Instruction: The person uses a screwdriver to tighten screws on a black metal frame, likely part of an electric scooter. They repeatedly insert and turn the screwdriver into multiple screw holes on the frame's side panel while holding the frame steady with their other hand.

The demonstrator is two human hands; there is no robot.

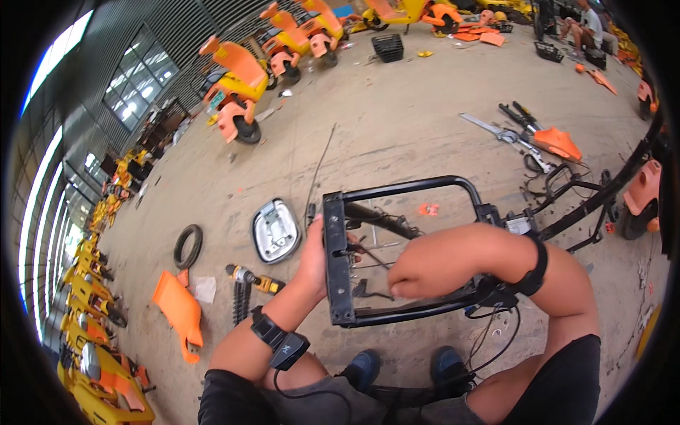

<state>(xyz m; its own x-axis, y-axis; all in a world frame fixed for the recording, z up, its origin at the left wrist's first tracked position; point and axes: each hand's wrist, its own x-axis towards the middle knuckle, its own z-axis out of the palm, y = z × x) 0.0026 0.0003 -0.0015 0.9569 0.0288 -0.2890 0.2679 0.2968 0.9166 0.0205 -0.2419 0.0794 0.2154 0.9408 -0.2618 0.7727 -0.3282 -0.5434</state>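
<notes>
A black tubular scooter frame (414,185) stands in front of me, its flat end plate (340,265) toward my left. My left hand (313,258) is closed around this plate from the left; the plate covers most of its fingers. Over the opening between the tubes, my right hand (414,276) is curled shut, with a thin black cable (374,256) running into it from the plate side. Its fingertips are mostly turned away from view. Loose wires (511,336) hang below the frame near my right forearm.
On the floor at left lie a yellow-black power drill (265,283), a shock spring (241,301), an orange panel (178,312), a tire (188,246) and a silver-lined shell (275,230). Tools (506,134) lie at far right. Scooters (237,85) stand behind; a person (588,32) sits far right.
</notes>
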